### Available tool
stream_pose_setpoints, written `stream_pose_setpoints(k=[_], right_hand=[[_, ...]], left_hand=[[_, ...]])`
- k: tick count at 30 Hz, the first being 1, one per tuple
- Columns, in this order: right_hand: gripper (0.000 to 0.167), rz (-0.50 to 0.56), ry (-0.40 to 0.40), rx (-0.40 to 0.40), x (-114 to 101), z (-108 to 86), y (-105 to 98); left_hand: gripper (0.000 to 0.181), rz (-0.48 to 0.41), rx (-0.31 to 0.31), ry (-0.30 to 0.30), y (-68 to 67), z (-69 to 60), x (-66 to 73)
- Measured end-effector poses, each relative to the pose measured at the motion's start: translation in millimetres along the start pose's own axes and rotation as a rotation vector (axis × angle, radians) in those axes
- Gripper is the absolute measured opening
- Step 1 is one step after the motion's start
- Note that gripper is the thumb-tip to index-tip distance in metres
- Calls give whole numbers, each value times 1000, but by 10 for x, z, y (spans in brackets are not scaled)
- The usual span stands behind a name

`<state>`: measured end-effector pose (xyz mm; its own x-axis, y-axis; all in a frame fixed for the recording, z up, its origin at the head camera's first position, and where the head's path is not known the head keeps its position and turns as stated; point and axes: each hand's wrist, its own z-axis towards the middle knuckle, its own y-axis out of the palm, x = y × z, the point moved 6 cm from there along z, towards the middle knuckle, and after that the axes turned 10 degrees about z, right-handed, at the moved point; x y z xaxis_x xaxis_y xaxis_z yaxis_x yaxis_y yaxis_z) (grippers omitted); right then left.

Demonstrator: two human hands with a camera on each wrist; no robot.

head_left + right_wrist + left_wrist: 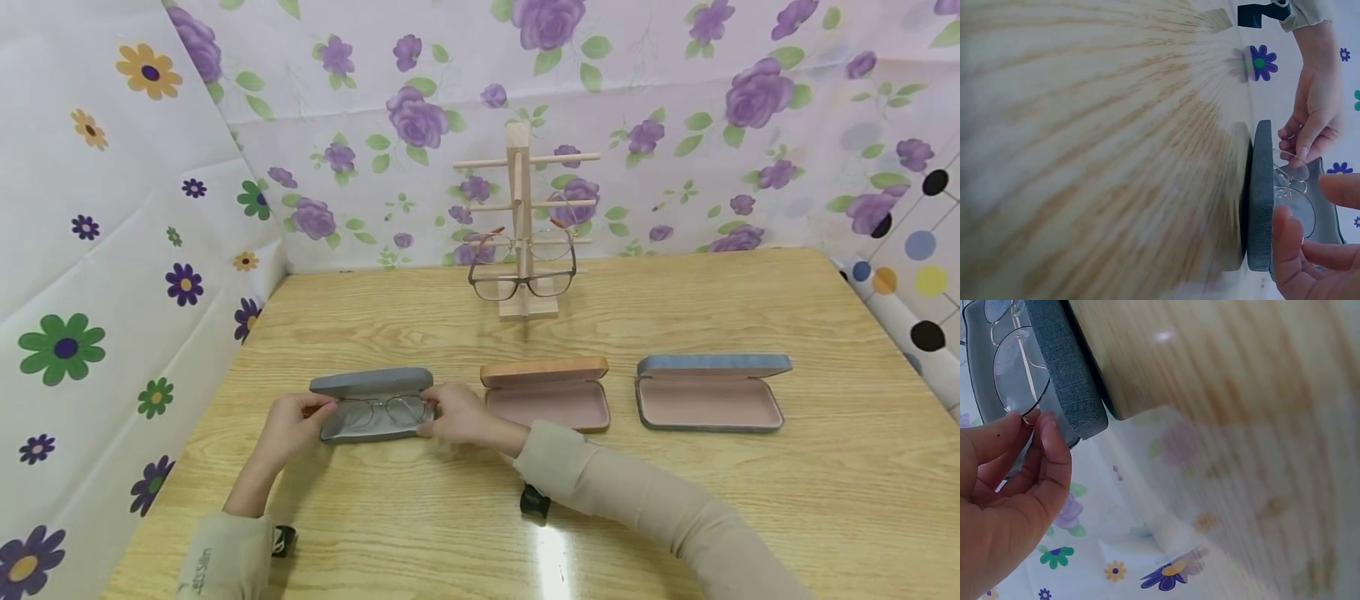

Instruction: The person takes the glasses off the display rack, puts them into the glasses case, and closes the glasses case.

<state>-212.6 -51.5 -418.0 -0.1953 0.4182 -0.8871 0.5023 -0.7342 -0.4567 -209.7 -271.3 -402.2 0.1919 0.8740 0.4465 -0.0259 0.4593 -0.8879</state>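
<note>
A pair of thin-rimmed round eyeglasses lies over the tray of an open grey-blue glasses case, lenses facing up. My left hand pinches the left end of the frame between thumb and fingertips; the left wrist view shows this hand up close. At the case's right end is my right hand. In the right wrist view its thumb stands apart from the fingers, which are beside the frame's right end. Those fingers partly hide that end, so their contact with it is unclear.
Right of the grey-blue case stand an open orange case and an open blue case, both with pink linings. Behind them, a wooden display stand holds more eyeglasses. A floral cloth hangs behind the wooden table.
</note>
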Motion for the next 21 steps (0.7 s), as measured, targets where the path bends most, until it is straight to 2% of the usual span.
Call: stream_pose_setpoints(k=[9, 14, 21], right_hand=[[53, -16, 70, -24, 47, 33, 73], [58, -4, 67, -25, 74, 55, 67], [63, 28, 60, -31, 130, 76, 37]], left_hand=[[11, 27, -37, 1, 18, -23, -18], [14, 25, -61, 3, 36, -16, -21], [17, 48, -71, 45, 49, 3, 1]])
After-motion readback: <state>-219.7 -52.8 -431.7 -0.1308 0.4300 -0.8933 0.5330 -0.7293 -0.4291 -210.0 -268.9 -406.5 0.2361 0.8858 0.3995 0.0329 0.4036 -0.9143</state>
